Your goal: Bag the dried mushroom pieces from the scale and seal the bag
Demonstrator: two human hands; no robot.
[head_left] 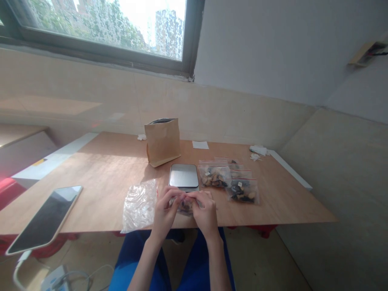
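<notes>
My left hand [167, 204] and my right hand [204, 208] meet at the table's front edge, pinching the top of a small clear zip bag [184, 207] with dark pieces inside. Fingers cover much of that bag. Just beyond my fingertips is a digital scale [183, 176] with a bare metal plate. To the right lie several filled zip bags [214, 176] with red seal lines, holding brown and black dried pieces. A crumpled clear plastic bag [140, 205] lies flat beside my left hand. Behind the scale stands a brown kraft pouch [163, 142], open at its top.
A large phone [45, 218] with a cable plugged in is at the left, in front of the table [103, 173]. White paper [200, 145] lies near the wall, and crumpled white scraps [258, 151] sit at the back right. A power strip [56, 279] is on the floor.
</notes>
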